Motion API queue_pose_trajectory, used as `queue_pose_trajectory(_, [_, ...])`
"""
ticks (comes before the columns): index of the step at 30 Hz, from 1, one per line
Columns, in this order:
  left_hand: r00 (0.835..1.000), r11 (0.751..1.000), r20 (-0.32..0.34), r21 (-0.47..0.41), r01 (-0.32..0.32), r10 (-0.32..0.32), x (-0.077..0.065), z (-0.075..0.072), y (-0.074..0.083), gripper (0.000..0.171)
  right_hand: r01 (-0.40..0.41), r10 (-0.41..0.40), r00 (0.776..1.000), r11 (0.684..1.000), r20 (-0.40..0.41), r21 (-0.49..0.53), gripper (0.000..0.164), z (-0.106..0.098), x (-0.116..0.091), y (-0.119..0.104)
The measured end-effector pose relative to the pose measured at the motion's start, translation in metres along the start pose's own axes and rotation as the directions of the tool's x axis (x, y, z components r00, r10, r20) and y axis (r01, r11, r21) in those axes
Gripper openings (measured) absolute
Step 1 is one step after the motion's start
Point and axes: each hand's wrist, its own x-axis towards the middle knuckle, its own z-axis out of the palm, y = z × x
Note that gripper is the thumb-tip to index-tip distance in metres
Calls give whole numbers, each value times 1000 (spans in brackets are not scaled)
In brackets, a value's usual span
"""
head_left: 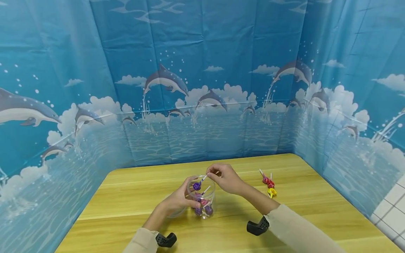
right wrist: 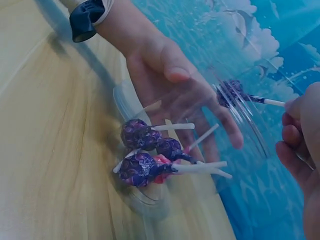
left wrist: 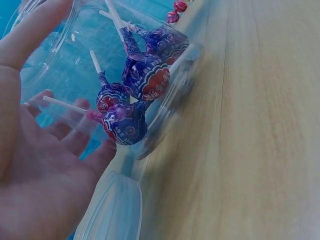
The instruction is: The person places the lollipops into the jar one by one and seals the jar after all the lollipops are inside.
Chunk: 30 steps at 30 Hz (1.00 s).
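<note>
My left hand (head_left: 177, 199) holds a clear plastic jar (head_left: 210, 195) upright, thumb on the near side and fingers round the far side. Inside, near the bottom, lie several wrapped lollipops (left wrist: 150, 80), mostly purple with some pink, their white sticks pointing up at various angles. My right hand (head_left: 229, 179) pinches the white stick of a purple lollipop (head_left: 197, 186) between thumb and fingertips. That candy hangs head-down at the jar's mouth, just inside the rim (right wrist: 250, 120). A clear round lid (left wrist: 117, 210) lies on the table beside the jar, partly hidden by my left hand.
Two red lollipops (head_left: 270, 184) and a yellow lollipop (head_left: 272, 192) lie together on the wooden table (head_left: 126, 196), right of my right hand. A blue dolphin-print curtain (head_left: 202, 133) hangs behind the table and along its sides.
</note>
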Motion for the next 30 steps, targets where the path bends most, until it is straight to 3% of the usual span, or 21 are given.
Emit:
queue_pose_trajectory(3, [1000, 1000, 17, -7, 7, -7, -1, 1, 0, 98, 86, -81, 994, 994, 68, -65, 10, 8, 6, -4])
queue_pose_trajectory(9, [999, 1000, 45, 12, 14, -15, -1, 3, 0, 92, 195, -163, 966, 970, 202, -148, 11, 25, 15, -9])
queue_pose_trajectory(18, [998, 999, 61, 36, 17, -19, -2, 1, -1, 87, 176, -90, 939, 955, 333, -240, 10, 30, 23, -21])
queue_pose_trajectory(30, [999, 999, 47, 49, 25, -27, -2, -1, -1, 94, 126, -70, 959, 973, 273, -192, 9, 33, 23, -14])
